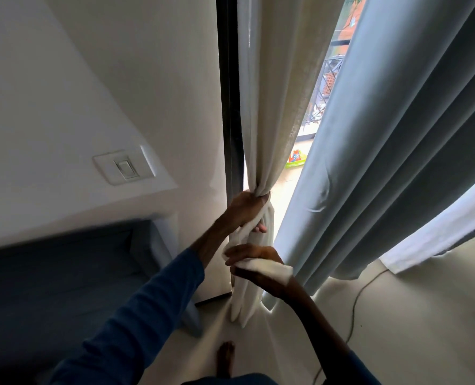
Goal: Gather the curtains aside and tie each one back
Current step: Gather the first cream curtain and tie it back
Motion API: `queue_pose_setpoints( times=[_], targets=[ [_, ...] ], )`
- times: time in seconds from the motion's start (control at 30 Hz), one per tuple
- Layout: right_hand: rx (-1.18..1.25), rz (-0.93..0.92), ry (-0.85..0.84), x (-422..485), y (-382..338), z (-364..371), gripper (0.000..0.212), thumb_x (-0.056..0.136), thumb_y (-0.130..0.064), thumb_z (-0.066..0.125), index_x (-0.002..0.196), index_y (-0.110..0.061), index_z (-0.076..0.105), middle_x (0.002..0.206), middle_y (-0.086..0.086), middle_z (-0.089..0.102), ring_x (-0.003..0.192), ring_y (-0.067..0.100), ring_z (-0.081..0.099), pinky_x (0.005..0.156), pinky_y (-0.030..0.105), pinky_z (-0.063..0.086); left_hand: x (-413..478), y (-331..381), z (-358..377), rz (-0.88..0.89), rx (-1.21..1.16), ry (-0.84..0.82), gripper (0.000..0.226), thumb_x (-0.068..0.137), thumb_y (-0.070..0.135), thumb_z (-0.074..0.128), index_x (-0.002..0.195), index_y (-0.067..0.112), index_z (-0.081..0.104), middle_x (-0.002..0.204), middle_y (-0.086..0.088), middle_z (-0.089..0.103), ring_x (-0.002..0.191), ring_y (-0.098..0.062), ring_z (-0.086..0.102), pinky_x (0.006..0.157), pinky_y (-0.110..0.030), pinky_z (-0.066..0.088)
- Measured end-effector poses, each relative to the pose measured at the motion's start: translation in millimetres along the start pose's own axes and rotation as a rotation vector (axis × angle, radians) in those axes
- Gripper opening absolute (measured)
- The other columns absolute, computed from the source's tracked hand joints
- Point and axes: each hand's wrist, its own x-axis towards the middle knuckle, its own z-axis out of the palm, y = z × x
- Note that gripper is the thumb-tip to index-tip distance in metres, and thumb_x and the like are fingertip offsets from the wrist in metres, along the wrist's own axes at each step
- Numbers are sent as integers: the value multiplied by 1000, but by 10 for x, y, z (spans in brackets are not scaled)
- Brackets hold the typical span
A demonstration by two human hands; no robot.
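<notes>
Largest, right of the cream curtain: grey-blue curtain, hanging in deep folds down to the floor, a strip of white lining showing at its far edge. Left of the cream curtain: white wall, then a dark door frame just beside the cloth. Low on that wall, well left of the cream curtain: a white light switch. Below the switch: a dark blue sofa.

At the centre: cream curtain, gathered into a narrow bunch against the frame, lower end trailing down to the pale floor.

At the bunch's pinch point: left hand, closed around the gathered cloth, blue sleeve trailing back from it. Just below, right hand, fingers folded over a loose length of the same cream cloth, which lies draped across the back of the hand.

Right of the cream curtain's foot: thin cable running over the floor. Under the hands: one bare foot. Through the gap between the two curtains: a small green packet on the balcony floor.
</notes>
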Motion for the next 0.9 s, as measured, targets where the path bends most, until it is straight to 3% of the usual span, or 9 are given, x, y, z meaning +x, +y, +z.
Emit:
queue_pose_setpoints(
  times=[0.1,0.17,0.23,0.3,0.4,0.5,0.63,0.73,0.9],
  targets=[
    [-124,139,-205,-32,59,-74,34,88,-8,76,119,-21,74,142,-9,61,131,12,58,107,41,50,-9,-45,16,46,73,82,64,92,66,51,113,7,63,66,0,62,51,-13,62,45,-19,45],
    [-233,236,-245,-50,77,-168,48,83,3,66,119,-29,74,139,-18,61,133,2,54,108,35,47,-16,-42,17,61,154,94,66,91,68,49,112,8,64,72,-1,65,57,-13,63,47,-20,47],
    [-195,270,-30,-33,59,-247,50,78,14,57,108,-19,78,119,-10,74,118,6,66,99,41,56,-16,-62,0,86,246,76,69,91,69,47,114,7,65,90,-10,72,79,-23,70,66,-29,58],
    [-177,266,340,17,6,-342,32,80,11,68,94,-16,78,97,-5,79,97,11,74,85,49,61,-26,-96,-22,136,285,32,70,90,72,47,109,9,69,94,-12,73,87,-28,71,80,-39,59],
    [-306,237,656,123,-13,-539,44,73,-20,91,108,-22,65,109,-9,70,100,9,65,76,35,60,-76,-132,-69,229,291,-63,65,84,73,54,109,16,72,97,-4,74,90,-21,71,87,-45,59],
    [-353,244,532,270,6,-670,77,67,-35,94,129,-24,50,122,-19,59,109,-1,55,83,16,49,-96,-133,-56,302,367,-98,55,92,57,59,120,10,68,111,-7,73,97,-22,71,88,-44,58],
    [-360,201,427,481,49,-666,41,77,-28,85,107,-21,59,85,-27,65,81,-18,61,64,2,41,-91,-58,-62,327,462,-114,52,95,47,61,111,-2,67,103,-16,73,88,-29,71,81,-47,59],
    [-404,165,431,507,116,-707,20,85,-13,80,99,-17,66,85,-20,66,79,-19,61,65,4,40,-69,-12,-192,401,433,-130,31,94,25,68,101,-5,70,87,-18,73,69,-26,72,66,-45,60],
    [-330,218,352,461,162,-756,12,89,-5,74,101,-2,73,87,-2,71,79,5,62,71,23,49,-113,19,-361,586,430,-160,13,87,15,76,99,10,78,68,19,70,58,-5,70,60,-20,57]
  ],
)
